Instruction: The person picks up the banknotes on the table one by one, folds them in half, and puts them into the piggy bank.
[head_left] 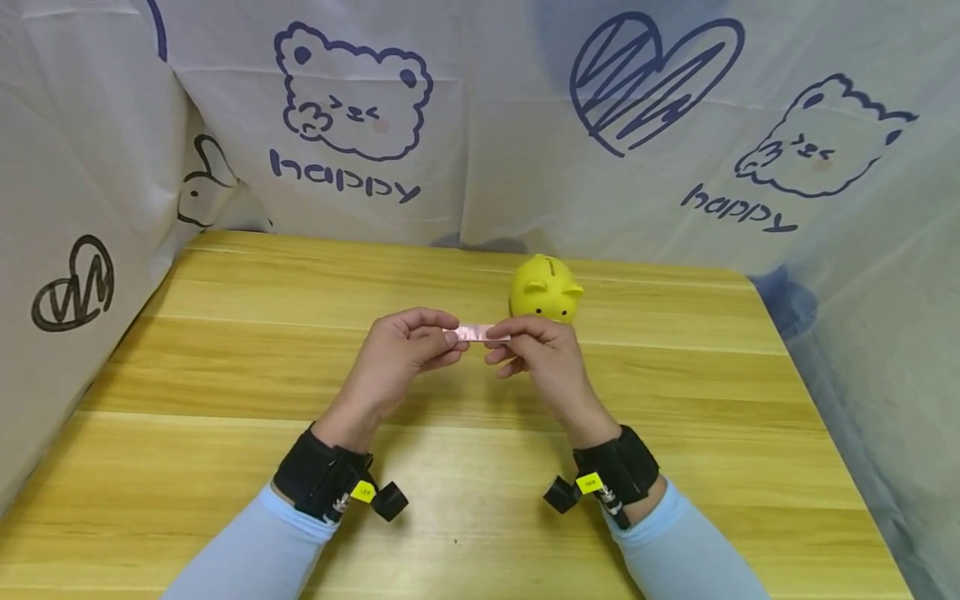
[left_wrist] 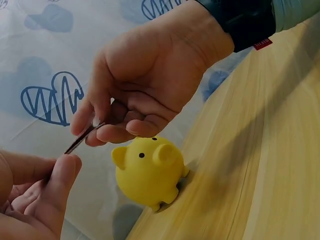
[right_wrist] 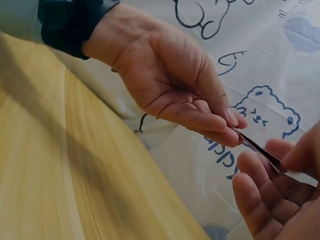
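Stretched level between the two hands is a narrow, flat pinkish strip [head_left: 474, 333], shiny on its upper side. My left hand [head_left: 397, 350] pinches its left end between thumb and fingers. At the right end, my right hand [head_left: 546, 350] pinches it the same way. Both wrist views show the strip edge-on as a thin dark line [left_wrist: 82, 139], above the table. Just behind the right hand stands a yellow piggy bank [head_left: 543, 287], its coin slot on top and its face toward me. The right hand overlaps its lower front in the head view.
The wood-grain table [head_left: 465, 500] carries the piggy bank near its back edge. White cloth [head_left: 502, 108] with drawn bears, hearts and "happy" hangs behind and along both sides. Each wrist wears a black strap [head_left: 618, 471] with a small camera.
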